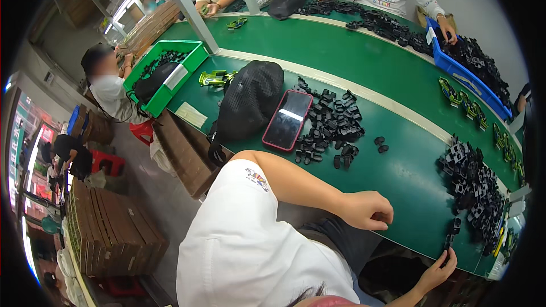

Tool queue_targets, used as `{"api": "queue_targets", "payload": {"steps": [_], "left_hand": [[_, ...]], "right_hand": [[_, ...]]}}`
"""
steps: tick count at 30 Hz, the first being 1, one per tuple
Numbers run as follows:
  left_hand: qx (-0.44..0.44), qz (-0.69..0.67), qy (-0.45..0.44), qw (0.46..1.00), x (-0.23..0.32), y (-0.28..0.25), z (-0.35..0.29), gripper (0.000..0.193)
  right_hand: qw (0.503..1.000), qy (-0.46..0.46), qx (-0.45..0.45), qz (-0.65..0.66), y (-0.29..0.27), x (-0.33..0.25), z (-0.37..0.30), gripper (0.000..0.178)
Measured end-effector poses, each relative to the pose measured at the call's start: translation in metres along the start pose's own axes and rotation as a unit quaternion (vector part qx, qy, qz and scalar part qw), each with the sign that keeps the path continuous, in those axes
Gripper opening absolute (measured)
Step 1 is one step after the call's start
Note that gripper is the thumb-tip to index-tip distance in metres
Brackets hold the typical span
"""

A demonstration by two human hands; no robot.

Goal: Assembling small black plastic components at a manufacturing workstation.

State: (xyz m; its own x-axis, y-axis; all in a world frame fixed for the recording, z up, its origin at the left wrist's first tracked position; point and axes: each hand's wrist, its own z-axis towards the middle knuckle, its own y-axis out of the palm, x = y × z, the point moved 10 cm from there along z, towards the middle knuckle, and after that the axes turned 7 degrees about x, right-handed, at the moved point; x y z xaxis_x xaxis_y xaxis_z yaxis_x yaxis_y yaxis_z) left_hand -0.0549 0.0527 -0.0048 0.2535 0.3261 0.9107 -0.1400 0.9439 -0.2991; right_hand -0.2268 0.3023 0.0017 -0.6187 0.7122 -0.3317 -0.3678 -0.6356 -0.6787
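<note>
My left hand (368,210) rests at the near edge of the green table (406,179), its fingers curled inward. Whatever the curled fingers may hold is hidden. At the lower right, my right hand (439,272) pinches a small black plastic part (449,241) between its fingertips, in line with another such part just beyond it. A large heap of black plastic parts (472,185) lies past that hand. Further left is a second, looser pile of small black parts (335,119), with a pair of them apart from it.
A red-edged phone (288,120) and a black mesh bag (250,99) lie on the left of the table. Behind them stands a green bin (197,57). Yellow-green assemblies (463,102) line the belt (341,51). Across it, a person reaches into a blue bin (472,85).
</note>
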Motion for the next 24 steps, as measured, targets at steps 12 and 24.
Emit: {"api": "queue_targets", "payload": {"steps": [12, 24], "left_hand": [[0.081, -0.117, -0.059, 0.988, -0.002, -0.026, 0.000, 0.093], [-0.068, -0.108, 0.131, 0.983, 0.023, 0.005, -0.006, 0.025]], "right_hand": [[0.866, 0.139, -0.204, 0.435, 0.032, -0.133, -0.014, 0.016], [0.916, 0.039, -0.217, 0.336, 0.078, -0.168, 0.040, 0.030]]}}
